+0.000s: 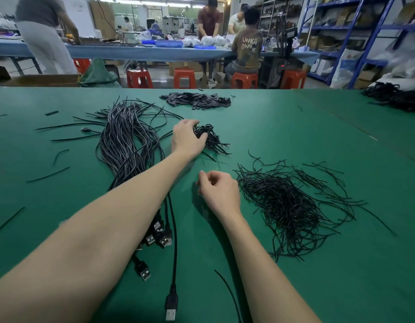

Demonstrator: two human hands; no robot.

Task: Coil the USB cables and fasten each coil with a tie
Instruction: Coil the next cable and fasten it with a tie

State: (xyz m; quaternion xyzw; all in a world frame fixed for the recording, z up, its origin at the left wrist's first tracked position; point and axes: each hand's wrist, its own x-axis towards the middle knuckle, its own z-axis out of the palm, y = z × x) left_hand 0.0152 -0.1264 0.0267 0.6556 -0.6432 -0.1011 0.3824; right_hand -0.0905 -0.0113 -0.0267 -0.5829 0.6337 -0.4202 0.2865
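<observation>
The tabletop (295, 127) is covered in plain green. The cables (125, 145) are streaked black and grey, with black plugs (164, 241) tipped in silver, while the ties (288, 206) and the flat strips (197, 101) are seen in black. Behind, orange-red stools (184, 78), blue shelving (355, 38) and a pale blue bench (141, 52) are shown.
</observation>
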